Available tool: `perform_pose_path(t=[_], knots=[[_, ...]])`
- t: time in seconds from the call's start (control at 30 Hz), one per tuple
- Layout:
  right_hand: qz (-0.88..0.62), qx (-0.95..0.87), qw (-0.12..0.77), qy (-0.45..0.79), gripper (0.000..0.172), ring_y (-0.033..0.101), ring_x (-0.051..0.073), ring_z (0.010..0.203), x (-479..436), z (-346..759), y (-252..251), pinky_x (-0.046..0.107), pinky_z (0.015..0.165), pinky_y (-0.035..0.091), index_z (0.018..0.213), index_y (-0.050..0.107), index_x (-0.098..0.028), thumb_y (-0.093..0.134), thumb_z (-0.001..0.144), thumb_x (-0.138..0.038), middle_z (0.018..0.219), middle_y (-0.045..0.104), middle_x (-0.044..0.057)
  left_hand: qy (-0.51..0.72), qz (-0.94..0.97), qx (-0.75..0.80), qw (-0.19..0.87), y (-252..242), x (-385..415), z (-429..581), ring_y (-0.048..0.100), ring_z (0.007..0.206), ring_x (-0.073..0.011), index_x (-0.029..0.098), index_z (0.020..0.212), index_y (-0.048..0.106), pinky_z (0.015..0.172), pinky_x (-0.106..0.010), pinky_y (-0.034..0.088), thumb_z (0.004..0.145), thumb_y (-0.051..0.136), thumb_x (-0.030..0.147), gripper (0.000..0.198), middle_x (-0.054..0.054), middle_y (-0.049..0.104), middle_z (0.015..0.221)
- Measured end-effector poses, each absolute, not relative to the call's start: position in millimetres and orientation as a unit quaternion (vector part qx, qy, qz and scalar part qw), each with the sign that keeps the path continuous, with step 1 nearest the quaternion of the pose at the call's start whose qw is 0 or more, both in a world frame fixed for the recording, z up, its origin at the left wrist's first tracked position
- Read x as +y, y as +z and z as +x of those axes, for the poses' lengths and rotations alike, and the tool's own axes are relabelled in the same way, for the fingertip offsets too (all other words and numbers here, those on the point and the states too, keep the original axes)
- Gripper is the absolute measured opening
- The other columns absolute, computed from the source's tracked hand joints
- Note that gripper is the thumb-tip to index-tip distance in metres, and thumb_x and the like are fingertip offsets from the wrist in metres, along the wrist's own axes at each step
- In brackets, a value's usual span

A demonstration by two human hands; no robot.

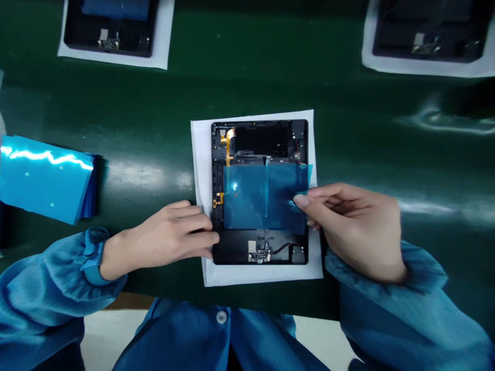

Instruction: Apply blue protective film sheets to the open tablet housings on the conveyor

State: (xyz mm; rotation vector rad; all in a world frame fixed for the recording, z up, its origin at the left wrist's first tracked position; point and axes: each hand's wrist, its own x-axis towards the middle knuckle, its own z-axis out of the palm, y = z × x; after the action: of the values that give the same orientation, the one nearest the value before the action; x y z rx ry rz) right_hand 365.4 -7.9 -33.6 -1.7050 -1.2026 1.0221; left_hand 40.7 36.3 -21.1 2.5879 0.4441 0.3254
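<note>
An opened black tablet housing (232,247) lies in front of me, its circuit boards and orange ribbon cables exposed. Across its middle is a see-through blue plastic film (251,206), which reaches slightly past the right edge. My right hand (348,221) pinches the film's right side between thumb and index finger; the other fingers are curled and partly hidden. My left hand (174,232) is closed against the housing's lower left edge, with bent fingers holding it and one fingertip on the rim. Under the housing is a white sheet (228,276).
A stack of blue film sheets (46,180) sits at the left on the green table (247,77). Two more opened tablets, one at the back left (135,38) and one at the back right (390,44), rest on white sheets and are cut off by the frame.
</note>
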Motion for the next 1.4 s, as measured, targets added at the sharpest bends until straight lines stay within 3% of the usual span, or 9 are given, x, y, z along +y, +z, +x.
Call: perform_pose_path(t=[0.3, 0.5, 0.63, 0.77, 0.97, 1.1, 1.2, 1.4], knots=[[-0.668, -0.482, 0.397, 0.404, 0.020, 0.061, 0.008, 0.048, -4.3, 362.6, -29.9, 0.021, 0.052, 0.059, 0.089, 0.083, -0.024, 0.094, 0.074, -0.031, 0.068, 0.075, -0.003, 0.154, 0.943, 0.166, 0.244, -22.0, 36.2, 38.4, 0.068, 0.091, -0.0176, 0.017, 0.119, 0.067, 0.077, -0.033, 0.051, 0.106, 0.065, 0.042, 0.028, -0.005, 0.076, 0.103], [-0.668, -0.478, 0.393, 0.413, 0.019, 0.059, 0.009, 0.048, -2.2, 360.4, -28.4, 0.023, 0.052, 0.058, 0.089, 0.080, -0.021, 0.092, 0.076, -0.030, 0.065, 0.072, -0.002, 0.158, 0.951, 0.243, 0.111, -15.3, 48.4, 43.3, 0.070, 0.088, -0.0214, 0.013, 0.128, 0.068, 0.075, -0.035, 0.055, 0.107, 0.064, 0.046, 0.039, -0.009, 0.076, 0.104], [-0.664, -0.475, 0.393, 0.423, 0.021, 0.057, 0.010, 0.046, 0.3, 359.0, -30.1, 0.025, 0.048, 0.054, 0.087, 0.078, -0.022, 0.090, 0.078, -0.036, 0.063, 0.070, -0.003, 0.084, 0.962, 0.257, 0.036, -10.2, 58.4, 52.9, 0.069, 0.084, -0.0245, 0.011, 0.133, 0.070, 0.071, -0.037, 0.052, 0.109, 0.056, 0.050, 0.047, -0.012, 0.074, 0.102], [-0.659, -0.478, 0.393, 0.428, 0.024, 0.058, 0.010, 0.047, 2.4, 358.7, -32.2, 0.024, 0.047, 0.052, 0.090, 0.077, -0.022, 0.090, 0.078, -0.038, 0.063, 0.070, -0.003, 0.042, 0.968, 0.249, -0.008, -4.7, 64.1, 58.8, 0.066, 0.084, -0.0242, 0.014, 0.130, 0.073, 0.070, -0.036, 0.049, 0.109, 0.058, 0.046, 0.041, -0.010, 0.071, 0.099], [-0.637, -0.472, 0.410, 0.451, 0.030, 0.060, 0.010, 0.047, 6.1, 356.0, -35.6, 0.023, 0.048, 0.052, 0.093, 0.075, -0.020, 0.090, 0.077, -0.041, 0.063, 0.070, -0.004, 0.032, 0.977, 0.209, -0.015, -2.3, 70.6, 66.3, 0.062, 0.084, -0.0230, 0.019, 0.127, 0.075, 0.070, -0.035, 0.042, 0.110, 0.056, 0.038, 0.032, -0.008, 0.068, 0.097], [-0.630, -0.461, 0.426, 0.458, 0.036, 0.059, 0.010, 0.046, 11.7, 353.3, -36.4, 0.021, 0.040, 0.046, 0.093, 0.074, -0.019, 0.086, 0.082, -0.052, 0.063, 0.067, -0.003, 0.027, 0.980, 0.197, -0.016, -6.5, 77.0, 84.3, 0.061, 0.089, -0.0235, 0.018, 0.119, 0.076, 0.074, -0.036, 0.041, 0.110, 0.054, 0.032, 0.028, -0.009, 0.069, 0.102], [-0.621, -0.458, 0.440, 0.459, 0.043, 0.056, 0.009, 0.043, 17.3, 351.7, -37.0, 0.020, 0.036, 0.041, 0.089, 0.072, -0.019, 0.080, 0.086, -0.062, 0.063, 0.065, -0.003, 0.003, 0.984, 0.180, -0.016, -7.5, 80.6, 103.0, 0.063, 0.092, -0.0242, 0.019, 0.128, 0.073, 0.077, -0.037, 0.042, 0.109, 0.052, 0.026, 0.029, -0.010, 0.070, 0.105], [-0.633, -0.444, 0.486, 0.408, 0.045, 0.052, 0.007, 0.041, 22.9, 348.4, -43.2, 0.021, 0.038, 0.041, 0.089, 0.068, -0.020, 0.080, 0.085, -0.064, 0.067, 0.065, -0.004, -0.083, 0.980, 0.180, 0.027, -2.6, 81.1, 142.2, 0.069, 0.103, -0.0275, 0.024, 0.156, 0.056, 0.087, -0.040, 0.045, 0.103, 0.049, 0.017, 0.054, -0.013, 0.070, 0.118]])
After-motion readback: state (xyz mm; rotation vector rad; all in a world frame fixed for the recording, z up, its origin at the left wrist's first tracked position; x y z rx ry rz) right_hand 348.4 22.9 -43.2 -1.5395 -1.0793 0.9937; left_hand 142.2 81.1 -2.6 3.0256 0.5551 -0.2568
